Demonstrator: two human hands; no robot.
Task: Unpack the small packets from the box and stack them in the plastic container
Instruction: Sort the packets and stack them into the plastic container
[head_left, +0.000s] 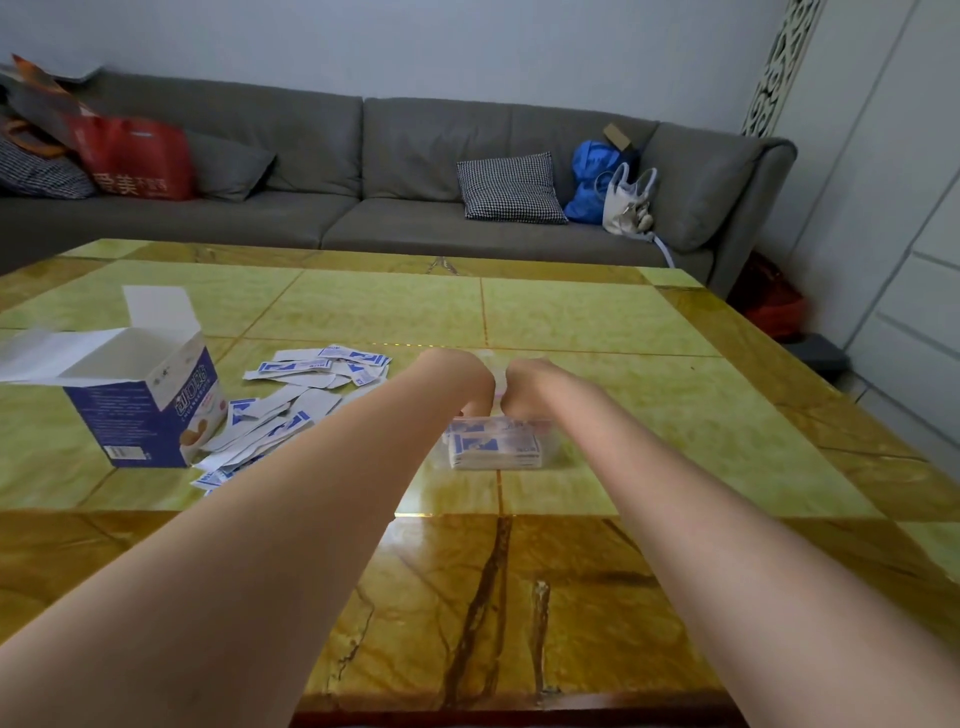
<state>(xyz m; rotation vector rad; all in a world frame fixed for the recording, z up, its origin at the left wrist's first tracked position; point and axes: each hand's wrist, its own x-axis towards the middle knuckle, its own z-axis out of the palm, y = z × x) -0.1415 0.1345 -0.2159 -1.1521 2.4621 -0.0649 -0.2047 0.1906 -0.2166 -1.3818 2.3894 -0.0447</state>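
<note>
Head view: plastic container (548, 451) holds stacked packets (496, 451); box (150, 395) open; both hands' grip state unclear

Both hands over a clear plastic container (550, 447) near the middle of the green-and-amber surface (597, 312), left hand (470, 384) and right hand (524, 387) side by side, fingers hidden. Blue-and-white packets (496, 448) stacked inside. More loose packets (291, 405) scattered toward the left edge, beside an opened blue box (140, 395), upright. Grey sofa (363, 171) beyond the far edge.
</note>
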